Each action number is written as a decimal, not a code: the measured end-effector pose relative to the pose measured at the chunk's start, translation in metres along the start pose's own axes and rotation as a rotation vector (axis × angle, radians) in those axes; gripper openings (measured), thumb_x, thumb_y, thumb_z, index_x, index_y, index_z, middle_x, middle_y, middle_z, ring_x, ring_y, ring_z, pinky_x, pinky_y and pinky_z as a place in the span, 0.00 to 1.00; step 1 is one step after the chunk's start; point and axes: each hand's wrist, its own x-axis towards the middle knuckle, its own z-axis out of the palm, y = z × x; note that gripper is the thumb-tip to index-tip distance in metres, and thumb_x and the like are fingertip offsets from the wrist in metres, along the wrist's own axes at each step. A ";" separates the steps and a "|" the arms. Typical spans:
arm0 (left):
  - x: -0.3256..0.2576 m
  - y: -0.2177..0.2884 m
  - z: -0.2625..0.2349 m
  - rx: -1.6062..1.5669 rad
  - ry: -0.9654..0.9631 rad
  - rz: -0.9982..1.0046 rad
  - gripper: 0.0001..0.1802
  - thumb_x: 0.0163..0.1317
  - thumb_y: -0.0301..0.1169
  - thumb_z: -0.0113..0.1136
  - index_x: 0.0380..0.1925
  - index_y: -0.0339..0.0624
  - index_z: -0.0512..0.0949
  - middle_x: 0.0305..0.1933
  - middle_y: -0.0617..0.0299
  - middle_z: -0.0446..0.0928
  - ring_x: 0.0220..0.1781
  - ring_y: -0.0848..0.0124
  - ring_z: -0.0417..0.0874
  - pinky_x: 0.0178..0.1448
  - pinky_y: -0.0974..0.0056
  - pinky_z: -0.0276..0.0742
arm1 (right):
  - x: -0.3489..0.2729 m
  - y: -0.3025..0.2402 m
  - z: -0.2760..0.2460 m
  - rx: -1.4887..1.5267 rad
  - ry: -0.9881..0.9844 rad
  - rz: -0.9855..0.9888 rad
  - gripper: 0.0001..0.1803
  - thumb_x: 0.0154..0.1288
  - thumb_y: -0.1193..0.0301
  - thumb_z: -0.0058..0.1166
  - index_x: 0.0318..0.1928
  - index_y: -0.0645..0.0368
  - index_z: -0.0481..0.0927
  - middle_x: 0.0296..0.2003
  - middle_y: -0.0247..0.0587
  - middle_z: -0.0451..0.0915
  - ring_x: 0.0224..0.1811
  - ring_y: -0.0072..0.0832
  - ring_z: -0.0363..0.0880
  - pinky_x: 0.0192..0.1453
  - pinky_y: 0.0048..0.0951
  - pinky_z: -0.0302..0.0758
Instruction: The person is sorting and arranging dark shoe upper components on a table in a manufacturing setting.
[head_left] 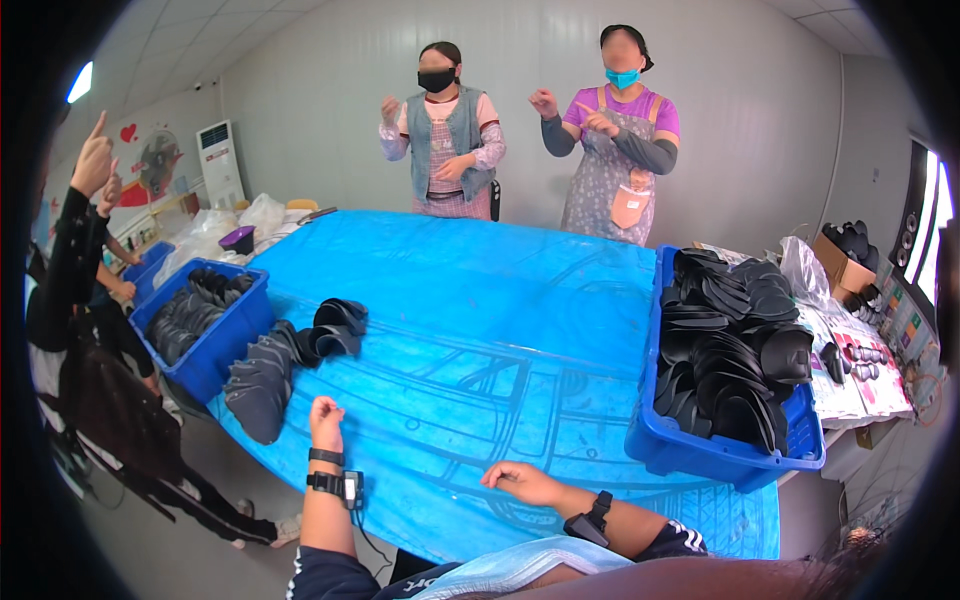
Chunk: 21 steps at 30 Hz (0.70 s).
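My left hand (326, 424) is raised over the near edge of the blue-covered table (470, 300), its fingers curled in with nothing seen in them. To its right, my right hand (527, 483) hovers over the cover with loosely bent fingers and holds nothing. Both wrists wear black straps with small devices. Nearest to my left hand lies a row of nested black curved pieces (258, 385), shaped like cap visors. A smaller stack of visor-like pieces (338, 325) sits just beyond it.
A blue crate (725, 470) heaped with black curved pieces stands at right. Another filled blue crate (215, 355) is at the table's left edge. Two people (450, 150) (620, 150) stand across with raised hands; others stand at left. A purple bowl (238, 239) sits near plastic bags.
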 end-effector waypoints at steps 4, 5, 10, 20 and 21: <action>0.000 0.001 -0.001 -0.002 -0.001 0.011 0.13 0.42 0.12 0.47 0.24 0.45 0.66 0.23 0.69 0.62 0.24 0.79 0.63 0.30 0.76 0.60 | 0.000 -0.004 0.002 -0.006 0.003 -0.004 0.04 0.60 0.80 0.41 0.34 0.62 0.70 0.40 0.39 0.72 0.45 0.23 0.68 0.52 0.25 0.63; 0.000 0.001 -0.001 0.003 0.003 0.003 0.13 0.41 0.12 0.47 0.24 0.45 0.66 0.23 0.69 0.62 0.24 0.79 0.63 0.30 0.76 0.60 | 0.000 -0.005 0.002 -0.013 0.006 0.002 0.04 0.60 0.79 0.42 0.34 0.62 0.70 0.40 0.38 0.72 0.45 0.23 0.68 0.52 0.25 0.63; 0.000 0.000 -0.001 0.026 0.000 0.011 0.13 0.41 0.12 0.48 0.23 0.45 0.66 0.23 0.70 0.62 0.24 0.79 0.62 0.31 0.76 0.60 | 0.000 0.000 0.001 0.013 0.005 0.008 0.04 0.60 0.80 0.41 0.34 0.62 0.70 0.40 0.39 0.72 0.45 0.23 0.68 0.53 0.25 0.63; -0.001 -0.001 -0.002 0.017 -0.003 0.052 0.14 0.42 0.13 0.51 0.23 0.46 0.65 0.23 0.71 0.60 0.25 0.81 0.60 0.33 0.77 0.60 | -0.001 -0.001 0.002 -0.006 0.006 0.004 0.04 0.60 0.80 0.41 0.34 0.61 0.71 0.40 0.38 0.72 0.45 0.23 0.68 0.52 0.25 0.63; -0.001 0.000 0.000 0.015 0.012 0.051 0.14 0.42 0.13 0.51 0.23 0.46 0.64 0.22 0.71 0.59 0.24 0.81 0.60 0.32 0.77 0.59 | -0.001 -0.001 0.002 -0.006 0.007 0.004 0.04 0.60 0.80 0.41 0.34 0.61 0.71 0.40 0.38 0.72 0.45 0.23 0.68 0.52 0.25 0.63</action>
